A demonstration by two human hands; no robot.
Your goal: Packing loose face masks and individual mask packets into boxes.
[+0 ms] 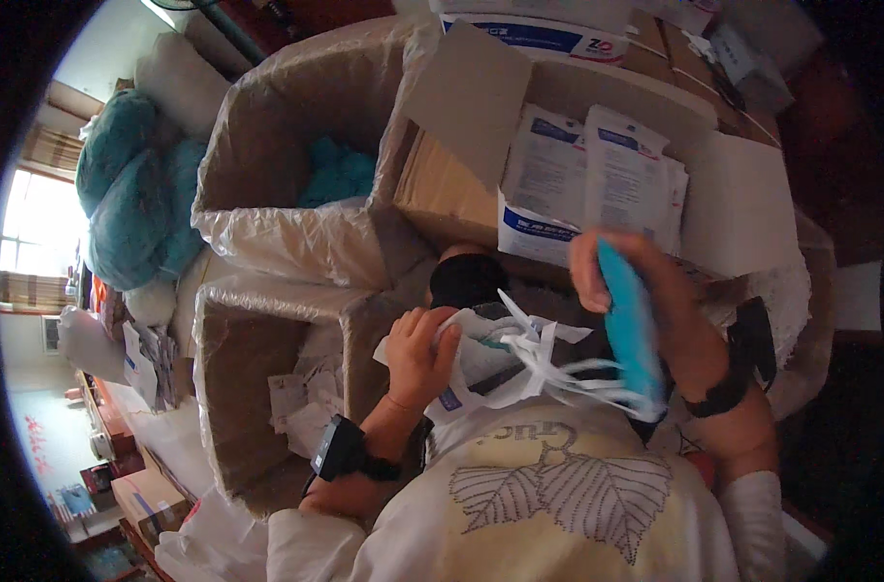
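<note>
My left hand [420,357] is closed on the edge of a torn white packet [473,371] held low in front of my chest. Higher on the right, my right hand [645,286] grips a bundle of blue face masks [630,325], smeared by motion. White straps [534,357] trail from the masks across to the mouth of the packet. How many masks are in the bundle I cannot make out. Beyond my right hand, flat white printed packets [628,179] stand in an open white carton [544,236].
A plastic-lined carton [291,242] at upper left holds blue pieces [337,173]. Below it, another lined carton [267,388] contains loose white wrappers [306,398]. Large blue bags [136,194] are piled at far left. Further cartons [548,39] stand at the back.
</note>
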